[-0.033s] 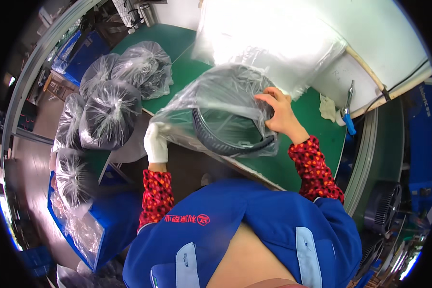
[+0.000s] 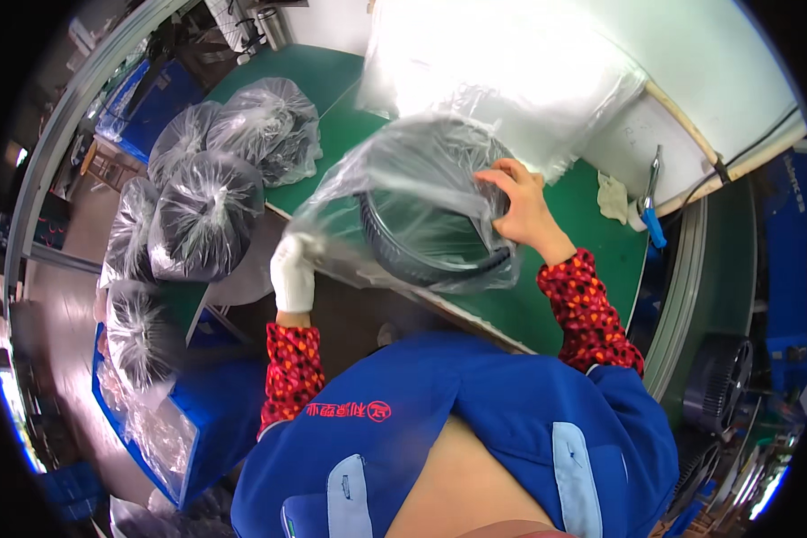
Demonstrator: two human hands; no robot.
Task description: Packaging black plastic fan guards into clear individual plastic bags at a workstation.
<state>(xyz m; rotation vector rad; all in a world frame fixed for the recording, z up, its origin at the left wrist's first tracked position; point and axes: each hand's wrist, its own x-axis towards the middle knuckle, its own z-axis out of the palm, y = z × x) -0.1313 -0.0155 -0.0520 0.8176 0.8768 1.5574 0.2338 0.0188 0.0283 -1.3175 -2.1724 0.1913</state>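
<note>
A large dark ring (image 2: pixel 426 269) with a ribbed outer edge lies inside a clear plastic bag (image 2: pixel 332 206) at the green table's near edge. My left hand (image 2: pixel 293 272), in a white glove, is closed on the bag's gathered left end. My bare right hand (image 2: pixel 522 204) grips the ring's right side through the film, thumb and fingers bent around it. Folds of film partly hide the ring's far side.
Several bagged dark items (image 2: pixel 208 215) are heaped at the left. Below them stands a blue bin (image 2: pixel 215 430) holding clear film. Clear plastic sheets (image 2: pixel 511 72) lie at the back of the green table (image 2: pixel 601 269). A blue-handled tool (image 2: pixel 653 224) and a white cloth (image 2: pixel 612 197) are at the right.
The film has shifted slightly around the ring, and my left hand has come a little nearer. My right hand stays in almost the same place.
</note>
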